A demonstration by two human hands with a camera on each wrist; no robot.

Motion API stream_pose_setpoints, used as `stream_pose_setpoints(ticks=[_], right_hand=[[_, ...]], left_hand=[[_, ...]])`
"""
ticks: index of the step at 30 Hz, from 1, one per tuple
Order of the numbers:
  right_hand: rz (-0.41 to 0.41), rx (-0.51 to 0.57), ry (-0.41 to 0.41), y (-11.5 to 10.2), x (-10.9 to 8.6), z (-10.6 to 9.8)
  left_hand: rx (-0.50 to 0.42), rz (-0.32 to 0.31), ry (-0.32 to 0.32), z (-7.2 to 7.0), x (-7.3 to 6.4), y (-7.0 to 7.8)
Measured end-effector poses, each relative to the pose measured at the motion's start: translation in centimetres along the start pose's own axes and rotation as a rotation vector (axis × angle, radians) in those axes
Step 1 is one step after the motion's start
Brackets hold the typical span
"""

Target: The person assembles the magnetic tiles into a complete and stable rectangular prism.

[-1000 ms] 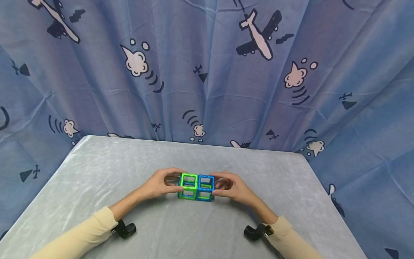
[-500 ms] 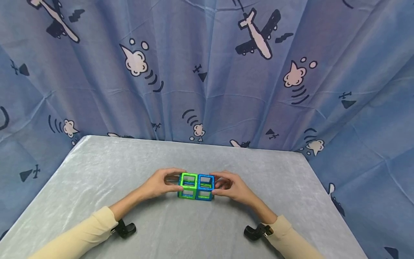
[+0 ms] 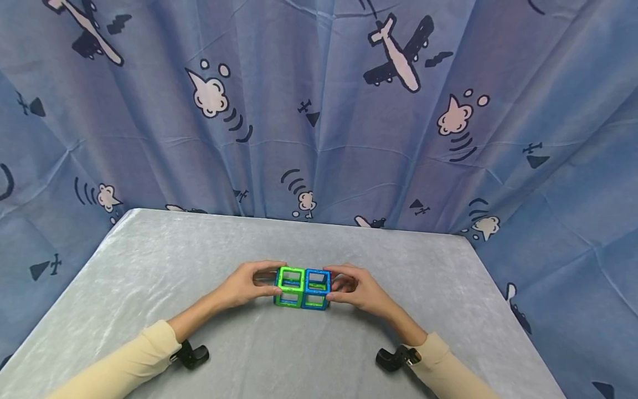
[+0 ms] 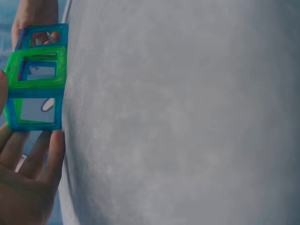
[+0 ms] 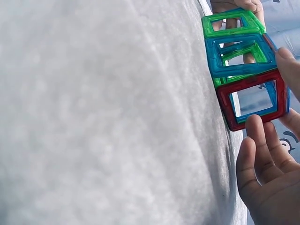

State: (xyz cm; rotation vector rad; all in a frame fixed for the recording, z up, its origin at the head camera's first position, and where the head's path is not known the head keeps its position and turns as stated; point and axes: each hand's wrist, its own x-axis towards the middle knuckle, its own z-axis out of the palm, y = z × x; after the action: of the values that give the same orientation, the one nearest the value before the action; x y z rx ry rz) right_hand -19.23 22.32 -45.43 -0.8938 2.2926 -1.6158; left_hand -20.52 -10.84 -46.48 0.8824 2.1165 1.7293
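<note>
Two open-framed cubes of magnetic tiles sit side by side on the table, joined into one block. The left cube (image 3: 291, 290) shows green tiles on its top and front, with a blue tile (image 4: 35, 126) on its left end. Blue tiles cover the top and front of the right cube (image 3: 317, 291); a red tile (image 5: 226, 107) closes its right end. My left hand (image 3: 245, 285) grips the green cube by its thumb at the front edge and a finger at the back. In the same way my right hand (image 3: 366, 291) grips the blue cube from the right.
A pale grey cloth covers the table (image 3: 289, 360). Behind it hangs a blue curtain (image 3: 349, 122) printed with planes and clouds. Black wrist-worn devices (image 3: 191, 354) are at both cuffs of the cream sleeves (image 3: 124, 360).
Both hands keep their hold on the two cubes, and the block stays in place. Only a very slight shift of the left hand and forearm shows.
</note>
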Motion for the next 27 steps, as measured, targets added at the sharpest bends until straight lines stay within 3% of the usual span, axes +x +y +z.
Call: stream_pose_setpoints(ticks=[17, 27], right_hand=[[0.016, -0.004, 0.007, 0.2, 0.1, 0.0], [0.038, -0.001, -0.024, -0.1, -0.2, -0.7]], left_hand=[[0.049, -0.012, -0.002, -0.3, 0.1, -0.2], [0.087, 0.029, 0.015, -1.0, -0.1, -0.4]])
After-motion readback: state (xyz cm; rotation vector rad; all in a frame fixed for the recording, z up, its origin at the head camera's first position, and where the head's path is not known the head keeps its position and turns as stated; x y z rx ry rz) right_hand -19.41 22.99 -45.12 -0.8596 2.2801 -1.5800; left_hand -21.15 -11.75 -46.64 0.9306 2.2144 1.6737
